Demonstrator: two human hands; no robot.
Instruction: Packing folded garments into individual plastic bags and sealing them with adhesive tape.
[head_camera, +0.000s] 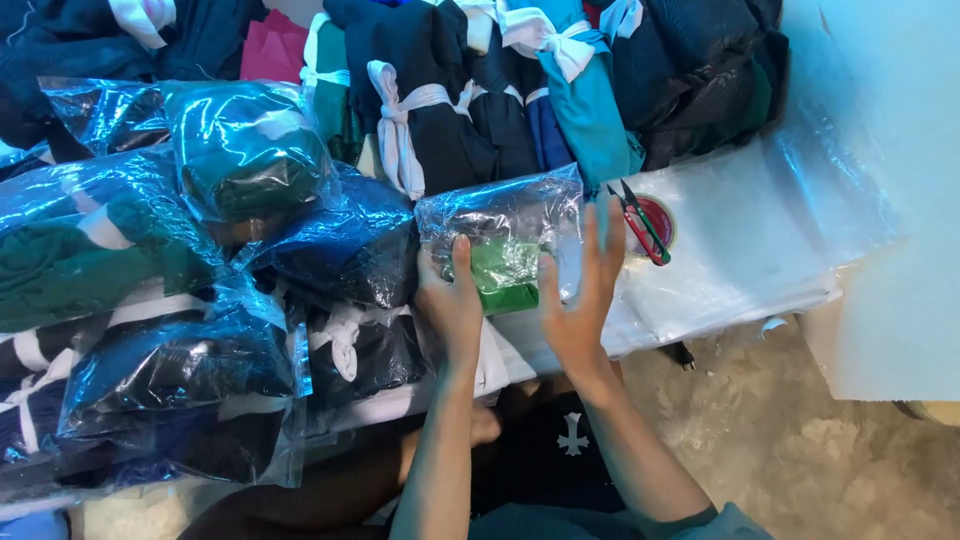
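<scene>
A clear plastic bag (505, 225) with a folded green and dark cloth inside lies on the table in front of me. My left hand (450, 300) presses on the bag's near left corner, thumb on top of the plastic. At the bag's right side is my right hand (580, 295), fingers spread and flat against the plastic. Neither hand lifts the bag off the surface.
Several bagged garments (150, 260) pile up at the left. Rolled cloth bundles tied with white strips (480, 100) line the back. Red thread snips (640, 225) rest on a tape roll (658, 215), on a stack of empty clear bags (740, 250). A concrete floor (800, 450) shows below.
</scene>
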